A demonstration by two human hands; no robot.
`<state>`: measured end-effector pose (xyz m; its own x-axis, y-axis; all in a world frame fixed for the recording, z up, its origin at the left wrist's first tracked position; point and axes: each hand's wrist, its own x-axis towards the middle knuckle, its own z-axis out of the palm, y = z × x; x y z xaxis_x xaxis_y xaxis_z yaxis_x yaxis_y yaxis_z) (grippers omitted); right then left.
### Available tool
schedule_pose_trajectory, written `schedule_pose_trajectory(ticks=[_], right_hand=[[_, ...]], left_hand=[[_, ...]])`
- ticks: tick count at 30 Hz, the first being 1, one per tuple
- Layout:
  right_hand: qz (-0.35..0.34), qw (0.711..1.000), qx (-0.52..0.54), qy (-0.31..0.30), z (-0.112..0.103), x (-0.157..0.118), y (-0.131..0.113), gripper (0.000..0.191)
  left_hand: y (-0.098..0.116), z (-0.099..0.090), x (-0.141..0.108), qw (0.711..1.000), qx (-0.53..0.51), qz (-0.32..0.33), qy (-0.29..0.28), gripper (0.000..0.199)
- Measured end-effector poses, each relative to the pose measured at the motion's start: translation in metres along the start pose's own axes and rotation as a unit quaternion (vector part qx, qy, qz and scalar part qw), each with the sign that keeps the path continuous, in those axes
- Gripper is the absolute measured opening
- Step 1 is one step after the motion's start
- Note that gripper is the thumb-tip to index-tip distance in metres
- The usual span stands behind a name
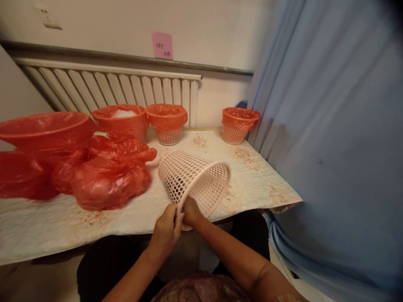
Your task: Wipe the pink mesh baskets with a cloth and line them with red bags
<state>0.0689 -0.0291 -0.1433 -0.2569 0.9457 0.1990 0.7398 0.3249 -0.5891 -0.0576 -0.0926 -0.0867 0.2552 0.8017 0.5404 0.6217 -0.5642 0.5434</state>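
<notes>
A pale pink perforated plastic wastebasket (184, 167) lies tilted on its side at the table's front edge, its wide mouth turned towards me and to the right. My left hand (166, 228) grips the near part of its rim, thumb and fingers closed on it. Through the mouth reaches my right hand (191, 212), inside the basket near the same part of the rim. The right fingers are hidden by the basket's wall, so what they touch cannot be made out.
Red plastic bags (110, 180), knotted and full, lie on the left of the cloth-covered table (252, 197). Several baskets lined with red bags, such as one by the radiator (168, 134) and one at the back right (234, 133), stand behind. A blue curtain (330, 147) hangs along the right.
</notes>
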Motion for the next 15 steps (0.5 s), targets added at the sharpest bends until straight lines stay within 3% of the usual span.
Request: schedule_pose_trajectory(ticks=[4,8,12,15], right_hand=[[-0.004,0.998,-0.054,-0.042,-0.003,-0.006,0.012,0.027],[0.023,0.992,-0.111,-0.064,-0.035,0.0,0.047,0.021],[0.063,0.985,-0.157,-0.041,-0.069,0.014,0.079,0.027],[0.087,0.982,-0.169,-0.018,-0.069,0.015,0.082,0.037]], left_hand=[[0.008,-0.008,0.005,1.0,0.004,-0.007,-0.017,0.026],[0.015,-0.01,0.014,0.998,-0.025,0.007,-0.06,0.056],[0.016,-0.009,0.024,0.994,-0.062,0.014,-0.086,0.057],[0.012,-0.006,0.03,0.99,-0.101,0.004,-0.096,0.053]])
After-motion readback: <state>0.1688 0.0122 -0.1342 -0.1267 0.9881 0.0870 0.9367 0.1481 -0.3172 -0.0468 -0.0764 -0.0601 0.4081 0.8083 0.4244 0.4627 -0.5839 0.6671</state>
